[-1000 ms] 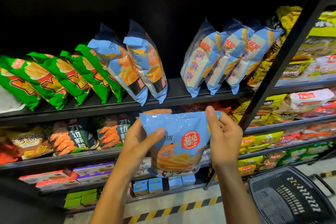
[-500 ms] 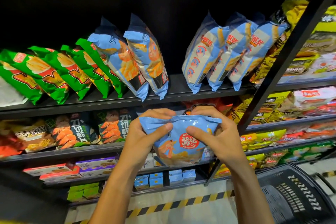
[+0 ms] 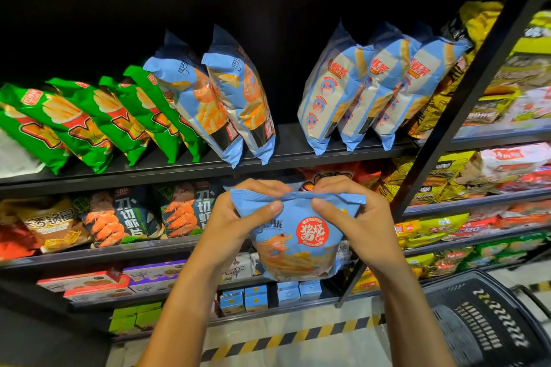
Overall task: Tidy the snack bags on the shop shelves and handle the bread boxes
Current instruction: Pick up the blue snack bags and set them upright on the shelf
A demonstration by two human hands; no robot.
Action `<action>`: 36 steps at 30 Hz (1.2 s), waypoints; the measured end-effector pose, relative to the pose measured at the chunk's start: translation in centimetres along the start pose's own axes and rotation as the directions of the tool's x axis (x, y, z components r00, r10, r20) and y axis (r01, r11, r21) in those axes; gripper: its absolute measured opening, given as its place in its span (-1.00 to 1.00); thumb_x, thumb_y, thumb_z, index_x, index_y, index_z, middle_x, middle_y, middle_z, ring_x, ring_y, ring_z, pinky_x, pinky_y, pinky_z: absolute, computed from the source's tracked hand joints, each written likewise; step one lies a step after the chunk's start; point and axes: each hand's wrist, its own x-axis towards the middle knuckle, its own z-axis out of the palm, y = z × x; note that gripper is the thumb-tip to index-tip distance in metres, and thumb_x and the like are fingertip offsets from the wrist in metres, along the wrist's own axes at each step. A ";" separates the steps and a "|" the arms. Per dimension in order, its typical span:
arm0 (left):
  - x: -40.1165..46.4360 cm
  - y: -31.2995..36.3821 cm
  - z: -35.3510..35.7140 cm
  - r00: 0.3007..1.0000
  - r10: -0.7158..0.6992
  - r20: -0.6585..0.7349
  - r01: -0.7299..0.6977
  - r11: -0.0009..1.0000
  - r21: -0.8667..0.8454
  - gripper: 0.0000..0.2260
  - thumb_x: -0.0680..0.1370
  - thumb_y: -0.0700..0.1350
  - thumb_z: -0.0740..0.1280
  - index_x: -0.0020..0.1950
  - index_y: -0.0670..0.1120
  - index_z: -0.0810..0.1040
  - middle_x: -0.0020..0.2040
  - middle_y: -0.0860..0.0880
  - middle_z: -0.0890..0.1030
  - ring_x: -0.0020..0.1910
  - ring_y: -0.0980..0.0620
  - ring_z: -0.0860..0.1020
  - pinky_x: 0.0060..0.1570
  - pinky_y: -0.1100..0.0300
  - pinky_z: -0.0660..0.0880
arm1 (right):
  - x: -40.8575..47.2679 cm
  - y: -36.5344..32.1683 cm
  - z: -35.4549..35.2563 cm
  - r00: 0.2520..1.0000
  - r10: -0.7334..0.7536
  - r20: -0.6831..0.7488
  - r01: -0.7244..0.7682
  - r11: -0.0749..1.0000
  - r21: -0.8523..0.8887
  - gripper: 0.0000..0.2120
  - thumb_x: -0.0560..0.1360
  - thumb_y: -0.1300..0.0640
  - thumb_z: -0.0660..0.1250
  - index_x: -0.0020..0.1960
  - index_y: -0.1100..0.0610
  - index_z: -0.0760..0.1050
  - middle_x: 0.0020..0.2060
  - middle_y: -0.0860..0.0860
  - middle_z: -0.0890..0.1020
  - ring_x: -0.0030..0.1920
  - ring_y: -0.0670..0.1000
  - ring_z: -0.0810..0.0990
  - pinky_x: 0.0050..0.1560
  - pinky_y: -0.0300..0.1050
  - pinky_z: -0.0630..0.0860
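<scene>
Black shop shelves [image 3: 190,170] hold leaning snack bags; in front, left hand [image 3: 235,226] and right hand [image 3: 357,223] pinch a blue snack bag [image 3: 298,235] by its top edge, fingers curled round it.

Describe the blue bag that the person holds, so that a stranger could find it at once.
Look in front of the black shelves, below the shelf with the two gaps between leaning bags. There the left hand and right hand pinch the top of one light blue bag. Unlike the shelved blue bags, it carries a round red seal and hangs in mid-air.
</scene>
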 end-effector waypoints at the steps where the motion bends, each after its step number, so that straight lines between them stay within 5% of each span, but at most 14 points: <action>1: 0.0 0.1 0.0 0.999 -0.016 -0.028 0.016 1.000 0.005 -0.86 0.50 -0.26 0.44 -0.04 -0.06 0.74 0.11 -0.17 0.71 0.15 -0.17 0.67 0.05 0.05 0.64 | 0.0 -0.3 0.0 0.999 0.051 -0.012 -0.050 0.999 0.015 -0.89 0.55 0.11 0.40 0.01 0.05 0.71 0.02 -0.03 0.73 0.09 0.03 0.71 0.01 -0.16 0.62; 5: -0.2 0.2 0.2 0.993 -0.078 -0.083 0.080 0.997 0.016 -0.83 0.50 -0.19 0.45 0.07 -0.16 0.71 0.06 -0.18 0.73 0.07 -0.17 0.71 -0.03 0.07 0.65 | 0.0 -1.3 0.3 0.978 0.203 -0.039 -0.202 0.979 0.036 -0.55 0.63 -0.09 0.19 0.02 0.24 0.70 -0.09 0.14 0.75 -0.04 0.10 0.73 -0.06 -0.17 0.63; 11: -0.3 0.8 0.0 0.976 -0.220 0.000 0.219 0.975 -0.040 -0.81 0.51 0.04 0.47 0.06 0.04 0.77 0.07 -0.07 0.75 0.08 -0.01 0.70 -0.01 0.21 0.60 | 0.3 -0.2 0.5 0.925 0.314 -0.213 -0.287 0.946 0.150 0.05 0.43 -0.52 0.34 0.03 0.58 0.34 -0.07 0.60 0.40 -0.04 0.64 0.42 0.01 0.53 0.46; 14: -0.3 0.6 0.5 0.978 -0.205 -0.028 0.206 0.978 0.024 -0.78 0.61 -0.01 0.31 0.07 0.04 0.76 0.10 -0.05 0.74 0.11 0.01 0.70 -0.02 0.26 0.58 | 0.4 -0.3 0.6 0.897 0.354 -0.265 -0.309 0.930 0.197 0.00 0.39 -0.52 0.35 -0.02 0.53 0.37 -0.16 0.54 0.43 -0.19 0.48 0.53 -0.09 0.37 0.54; 17: -0.1 0.4 0.9 0.985 -0.171 -0.029 0.173 0.983 0.067 -0.74 0.62 0.01 0.24 0.10 0.08 0.74 0.14 -0.05 0.73 0.16 0.00 0.68 0.01 0.26 0.57 | 0.1 -0.3 0.6 0.880 0.377 -0.290 -0.338 0.924 0.178 -0.12 0.49 -0.45 0.31 0.02 0.47 0.45 -0.12 0.48 0.55 -0.11 0.43 0.64 -0.07 0.35 0.60; 21: 0.4 0.3 0.8 0.991 -0.134 -0.004 0.134 0.984 0.116 -0.72 0.66 -0.01 0.21 0.15 0.06 0.72 0.16 -0.05 0.72 0.18 -0.03 0.67 0.04 0.21 0.58 | 0.5 -0.6 0.6 0.885 0.365 -0.290 -0.343 0.931 0.125 -0.50 0.68 -0.20 0.11 -0.06 0.05 0.71 -0.16 0.03 0.77 -0.12 -0.01 0.75 -0.06 0.00 0.61; 23: 0.5 0.2 0.6 0.992 -0.121 -0.024 0.123 0.984 0.127 -0.72 0.68 -0.02 0.19 0.20 -0.02 0.68 0.18 -0.06 0.71 0.19 -0.04 0.67 0.03 0.20 0.59 | 0.6 -0.9 0.6 0.908 0.335 -0.251 -0.304 0.940 0.153 -0.49 0.69 -0.20 0.03 -0.01 -0.05 0.73 -0.05 0.01 0.77 -0.03 0.00 0.75 0.01 0.01 0.60; 26: 0.5 0.2 0.1 0.992 -0.091 -0.086 0.100 0.989 0.105 -0.70 0.66 0.00 0.21 0.23 -0.07 0.65 0.18 -0.07 0.71 0.18 -0.08 0.67 0.03 0.13 0.63 | 0.6 -0.1 0.1 0.949 0.288 -0.126 -0.247 0.932 0.266 -0.45 0.61 -0.32 0.03 0.33 -0.07 0.59 0.23 0.01 0.70 0.26 0.07 0.66 0.26 0.10 0.58; 29: 0.8 0.6 -0.2 0.987 -0.060 -0.149 0.068 0.997 0.049 -0.72 0.64 0.01 0.22 0.17 -0.02 0.68 0.16 -0.06 0.72 0.14 -0.05 0.69 -0.04 0.16 0.62 | 0.9 1.5 -0.3 0.957 0.290 0.006 -0.282 0.926 0.251 -0.08 0.33 -0.52 0.40 0.50 0.00 0.37 0.37 -0.02 0.60 0.38 0.04 0.56 0.33 -0.06 0.53; 31: 1.1 0.8 -0.2 0.980 -0.048 -0.194 0.050 0.999 0.007 -0.74 0.63 0.01 0.23 0.14 -0.01 0.68 0.16 -0.07 0.72 0.13 -0.03 0.69 -0.07 0.18 0.61 | 0.6 2.6 -0.4 0.937 0.326 0.125 -0.345 0.919 0.191 -0.01 0.26 -0.39 0.58 0.53 -0.03 0.28 0.36 -0.10 0.60 0.38 -0.01 0.56 0.20 -0.21 0.58; 33: 1.5 0.9 0.0 0.974 -0.046 -0.222 0.038 0.998 -0.041 -0.73 0.63 0.01 0.23 0.17 -0.05 0.65 0.18 -0.08 0.72 0.13 -0.03 0.69 -0.07 0.16 0.62 | -0.2 3.4 -0.1 0.916 0.335 0.222 -0.369 0.920 0.134 -0.22 0.46 -0.09 0.57 0.54 -0.10 0.23 0.34 -0.17 0.61 0.35 -0.10 0.58 0.16 -0.25 0.59; 36: 1.8 0.9 0.2 0.982 0.009 -0.191 -0.009 1.000 -0.003 -0.75 0.67 -0.01 0.21 0.14 0.04 0.69 0.26 -0.06 0.68 0.22 -0.04 0.66 0.03 0.08 0.61 | -0.5 4.1 0.1 0.923 0.344 0.173 -0.367 0.921 0.127 -0.37 0.47 0.16 0.46 0.49 -0.02 0.34 0.28 -0.09 0.67 0.30 -0.05 0.63 0.26 -0.07 0.61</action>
